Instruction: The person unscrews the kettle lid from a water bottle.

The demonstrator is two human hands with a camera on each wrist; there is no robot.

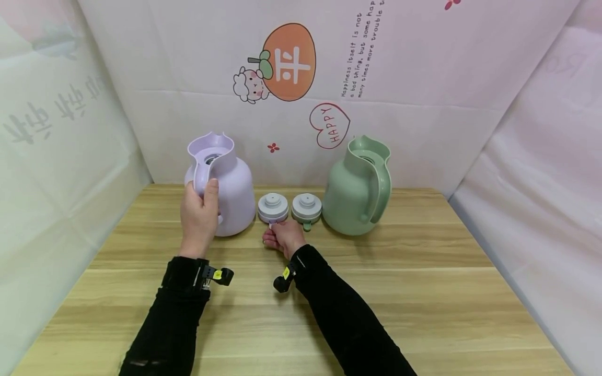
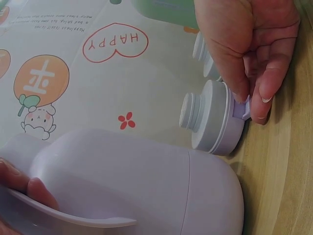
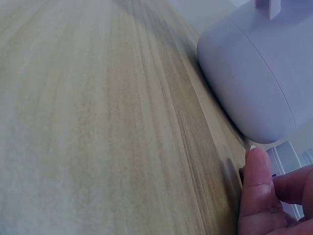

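A mint green jug (image 1: 358, 187) stands upright at the right of a pale wooden table (image 1: 423, 292), its handle facing forward. Just left of it sits a grey stopper with a green tab (image 1: 307, 207). Behind hangs a white backdrop (image 1: 423, 78) printed with an orange fruit cartoon (image 1: 288, 61) and a red "HAPPY" heart (image 1: 329, 126).

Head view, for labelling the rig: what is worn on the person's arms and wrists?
Both arms wear long black sleeves. Each wrist carries a black strap with a small black camera mount marked by a yellow tag: left wrist mount, right wrist mount. The hands are bare.
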